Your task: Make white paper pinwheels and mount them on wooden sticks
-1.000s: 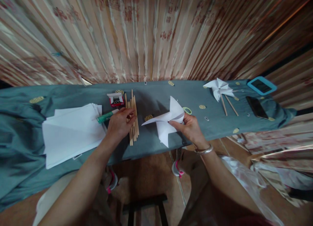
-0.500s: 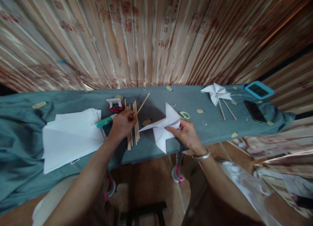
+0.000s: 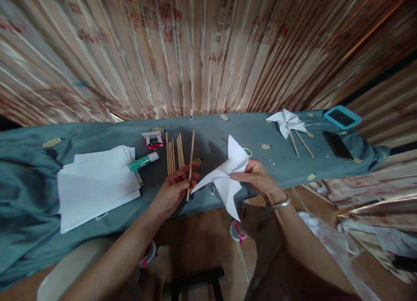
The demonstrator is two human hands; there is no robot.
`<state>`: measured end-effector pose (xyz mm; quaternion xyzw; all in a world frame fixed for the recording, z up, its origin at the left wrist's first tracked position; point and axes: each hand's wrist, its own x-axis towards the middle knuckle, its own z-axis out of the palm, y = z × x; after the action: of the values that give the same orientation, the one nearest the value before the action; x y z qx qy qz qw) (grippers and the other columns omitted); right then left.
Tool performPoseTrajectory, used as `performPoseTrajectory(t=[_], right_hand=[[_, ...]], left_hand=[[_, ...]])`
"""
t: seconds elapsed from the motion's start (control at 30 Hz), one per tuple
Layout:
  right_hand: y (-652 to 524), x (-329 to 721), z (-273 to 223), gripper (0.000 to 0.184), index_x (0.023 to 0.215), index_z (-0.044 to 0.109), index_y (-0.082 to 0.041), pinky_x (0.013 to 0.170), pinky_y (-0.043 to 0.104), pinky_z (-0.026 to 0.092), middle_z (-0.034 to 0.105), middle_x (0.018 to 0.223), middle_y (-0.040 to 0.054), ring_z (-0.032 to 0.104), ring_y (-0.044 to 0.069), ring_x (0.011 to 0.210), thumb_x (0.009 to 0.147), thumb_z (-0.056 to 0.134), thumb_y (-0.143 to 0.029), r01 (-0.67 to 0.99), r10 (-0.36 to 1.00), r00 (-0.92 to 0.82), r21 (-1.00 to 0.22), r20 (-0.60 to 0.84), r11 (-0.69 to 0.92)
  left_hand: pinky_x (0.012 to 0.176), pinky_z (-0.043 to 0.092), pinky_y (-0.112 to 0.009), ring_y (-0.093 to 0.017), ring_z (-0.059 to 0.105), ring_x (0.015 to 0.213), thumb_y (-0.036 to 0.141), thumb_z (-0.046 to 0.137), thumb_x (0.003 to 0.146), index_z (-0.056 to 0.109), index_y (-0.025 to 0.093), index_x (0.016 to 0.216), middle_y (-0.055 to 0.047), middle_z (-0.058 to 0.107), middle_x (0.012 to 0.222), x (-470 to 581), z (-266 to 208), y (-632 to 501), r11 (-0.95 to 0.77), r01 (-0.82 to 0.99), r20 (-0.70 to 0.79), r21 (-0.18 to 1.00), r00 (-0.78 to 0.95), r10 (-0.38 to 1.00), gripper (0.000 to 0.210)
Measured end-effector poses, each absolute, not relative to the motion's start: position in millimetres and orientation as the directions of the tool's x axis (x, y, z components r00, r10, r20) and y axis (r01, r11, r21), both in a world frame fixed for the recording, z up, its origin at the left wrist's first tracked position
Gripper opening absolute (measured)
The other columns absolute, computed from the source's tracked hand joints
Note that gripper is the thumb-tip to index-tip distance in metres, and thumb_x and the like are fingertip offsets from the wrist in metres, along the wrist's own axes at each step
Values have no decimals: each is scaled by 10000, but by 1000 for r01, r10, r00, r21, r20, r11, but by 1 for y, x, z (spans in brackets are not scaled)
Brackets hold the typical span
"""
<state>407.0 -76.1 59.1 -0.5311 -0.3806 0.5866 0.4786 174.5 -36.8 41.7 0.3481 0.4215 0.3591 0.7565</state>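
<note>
Two pinwheels [image 3: 224, 170], one glue stick [image 3: 143, 160], one phone [image 3: 338, 145], perhaps ten dowels [image 3: 192, 149]

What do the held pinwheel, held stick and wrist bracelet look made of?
Pinwheel: likely paper, matte white; thin, curling blades.
Stick: probably bare wood, dull finish; pale tan colour.
Bracelet: seemingly polished metal; silvery with bright highlights.

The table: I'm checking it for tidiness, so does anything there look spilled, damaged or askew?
Nothing looks spilled or damaged. Slightly untidy, though: the white paper stack has uneven edges, and the blue-green tablecloth bunches into folds at the left end, unlike its flatter middle.
</note>
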Motion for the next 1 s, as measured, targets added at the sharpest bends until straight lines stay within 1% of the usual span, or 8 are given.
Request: performPoseTrajectory(t=[0.07,0.23,0.4,0.47,0.67,0.87,0.93,1.0], right_hand=[[-75,403,57,288,691,732,-182,538,236,535,751,672,-11,648,115,531,490,902,-301,-147,960,-39,-949,-277,-280],[-72,397,52,264,734,734,-183,571,212,529,751,697,-27,649,93,561,531,887,-257,-163,942,-135,-931,-308,-328],[-70,394,47,247,735,731,-170,577,197,519,744,699,-30,636,78,564,549,882,-229,-183,932,-189,-922,-308,-342],[-69,394,46,242,717,727,-168,568,185,511,738,683,-35,629,71,557,545,887,-228,-196,934,-196,-921,-299,-336],[-67,395,43,255,733,739,-172,569,175,510,745,701,-30,635,67,571,541,893,-238,-221,937,-160,-914,-311,-341],[-66,391,43,255,716,737,-166,541,153,488,734,672,-41,617,51,553,524,896,-220,-229,937,-149,-911,-315,-343],[-66,389,45,249,707,736,-166,541,149,485,733,669,-44,616,49,555,522,895,-211,-234,936,-161,-909,-314,-346],[-67,388,46,245,707,738,-166,539,150,484,736,673,-44,616,50,555,522,894,-203,-236,930,-180,-903,-321,-358]], left_hand=[[432,380,-190,-82,544,511,149,675,550,705,160,991,-19,695,761,177,39,-37,524,-271,-406,808,389,827,442],[358,261,-192,-61,399,399,374,691,723,699,193,1045,22,631,618,181,36,-37,566,-296,-454,769,371,810,369],[500,427,-179,-95,574,569,312,850,554,719,147,880,-13,699,704,182,34,-38,607,-326,-471,724,409,781,387],[541,444,-178,-102,595,612,318,873,519,721,123,825,-33,714,742,182,35,-38,592,-320,-438,739,439,784,393],[470,366,-177,-73,520,517,334,869,526,744,134,815,-12,685,691,183,35,-36,576,-289,-426,765,444,789,374],[387,209,-198,-55,359,396,438,832,595,714,167,1121,44,590,539,185,37,-38,538,-265,-430,800,372,822,603],[391,211,-199,-56,360,393,451,833,589,736,146,1062,50,563,499,185,39,-38,539,-253,-438,804,362,823,571],[405,256,-196,-59,410,421,438,859,540,766,127,910,21,620,545,185,40,-38,554,-259,-455,791,356,816,492]])
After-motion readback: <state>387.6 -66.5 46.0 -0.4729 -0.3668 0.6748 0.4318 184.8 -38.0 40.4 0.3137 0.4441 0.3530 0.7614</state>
